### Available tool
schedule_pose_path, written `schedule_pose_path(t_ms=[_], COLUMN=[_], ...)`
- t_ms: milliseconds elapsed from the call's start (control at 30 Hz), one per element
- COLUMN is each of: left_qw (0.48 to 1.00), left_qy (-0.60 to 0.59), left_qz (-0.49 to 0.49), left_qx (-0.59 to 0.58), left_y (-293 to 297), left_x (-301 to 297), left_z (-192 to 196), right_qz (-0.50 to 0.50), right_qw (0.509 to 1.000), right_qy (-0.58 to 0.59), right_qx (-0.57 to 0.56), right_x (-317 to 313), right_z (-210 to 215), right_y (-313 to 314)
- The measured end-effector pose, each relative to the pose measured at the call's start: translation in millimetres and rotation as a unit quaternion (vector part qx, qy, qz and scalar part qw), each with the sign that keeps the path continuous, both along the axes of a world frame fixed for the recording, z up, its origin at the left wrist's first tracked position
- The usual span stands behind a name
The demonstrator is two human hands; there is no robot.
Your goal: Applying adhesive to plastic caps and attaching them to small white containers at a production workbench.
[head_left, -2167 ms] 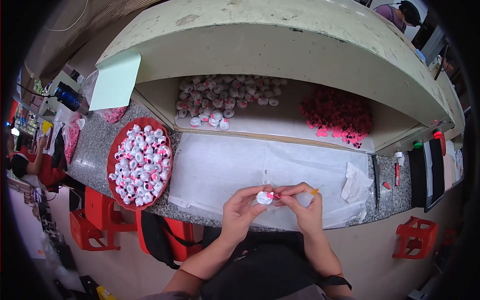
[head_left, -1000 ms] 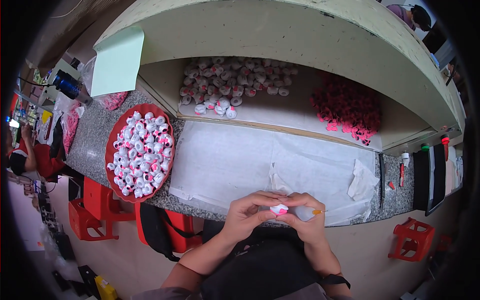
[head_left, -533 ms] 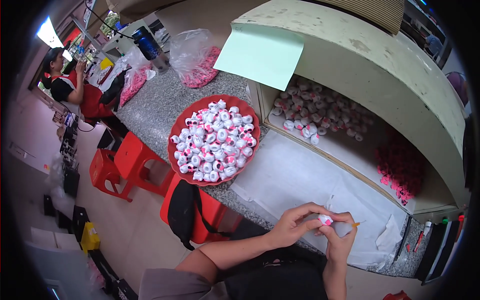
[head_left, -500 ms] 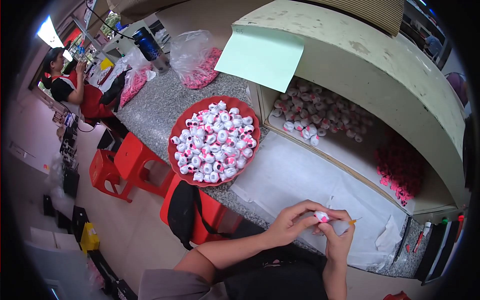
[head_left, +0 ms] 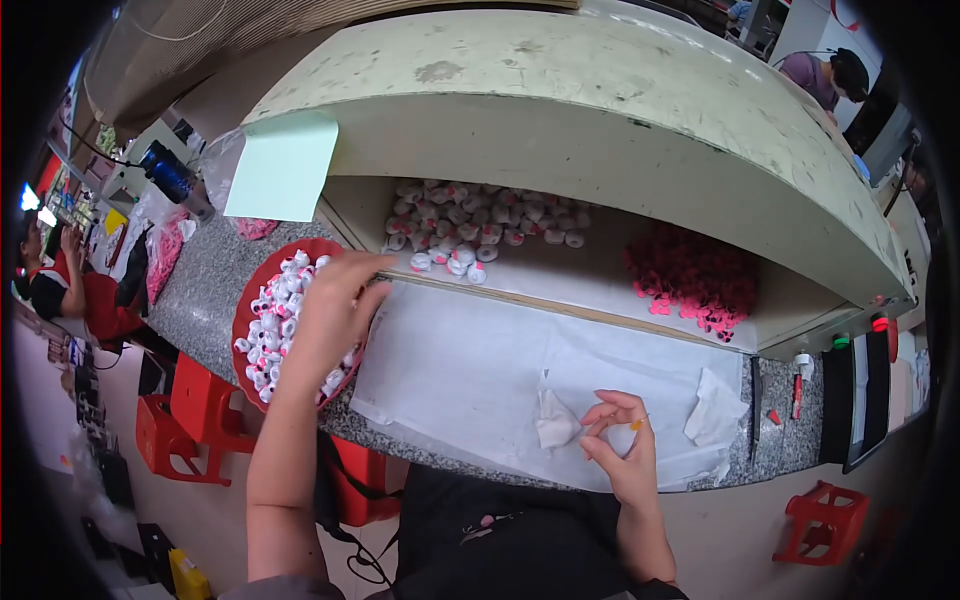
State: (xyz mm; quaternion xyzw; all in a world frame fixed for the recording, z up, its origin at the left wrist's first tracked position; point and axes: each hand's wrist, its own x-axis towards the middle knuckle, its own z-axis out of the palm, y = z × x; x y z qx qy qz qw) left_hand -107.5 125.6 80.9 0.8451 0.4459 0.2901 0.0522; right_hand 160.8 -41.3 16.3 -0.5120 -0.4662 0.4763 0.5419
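Note:
My left hand (head_left: 340, 310) reaches over the red scalloped bowl (head_left: 257, 285), its thumb and fingers apart near the front edge of the shelf compartment. No piece shows between its fingers. Small white figure heads with pink patches (head_left: 268, 340) fill the bowl; more heads (head_left: 480, 215) lie in a heap inside the compartment. Above the white sheet (head_left: 470, 350) my right hand (head_left: 625, 445) is curled, with the orange tip (head_left: 637, 425) of a small bottle showing among its fingers. The bottle's body is mostly hidden. A crumpled white tissue (head_left: 555, 420) lies beside that hand.
Small pink parts (head_left: 695, 280) are piled in the compartment's right side. Another tissue (head_left: 715, 408), a dark thin tool (head_left: 755, 405) and a red-and-white pen (head_left: 797, 395) lie at right. Red stools (head_left: 205, 400) stand left. Two people work farther off.
The view has swung right. My hands, together around one white-and-pink head before, are now apart; the left has moved over the bowl, and the head is no longer seen in my fingers.

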Motion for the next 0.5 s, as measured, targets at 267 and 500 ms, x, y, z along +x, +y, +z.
schedule_pose_path(t_ms=[267, 500], left_qw=[0.949, 0.97], left_qy=[-0.002, -0.116], left_qz=[-0.192, -0.213], left_qx=[0.249, -0.015], left_y=[74, 19], left_x=[180, 172], left_z=[-77, -50], right_qz=[0.003, -0.06], right_qw=[0.993, 0.996], right_qy=[0.097, 0.051], right_qx=[0.064, 0.035], right_x=[18, 29], right_z=[-2, 17], right_y=[-19, -32])
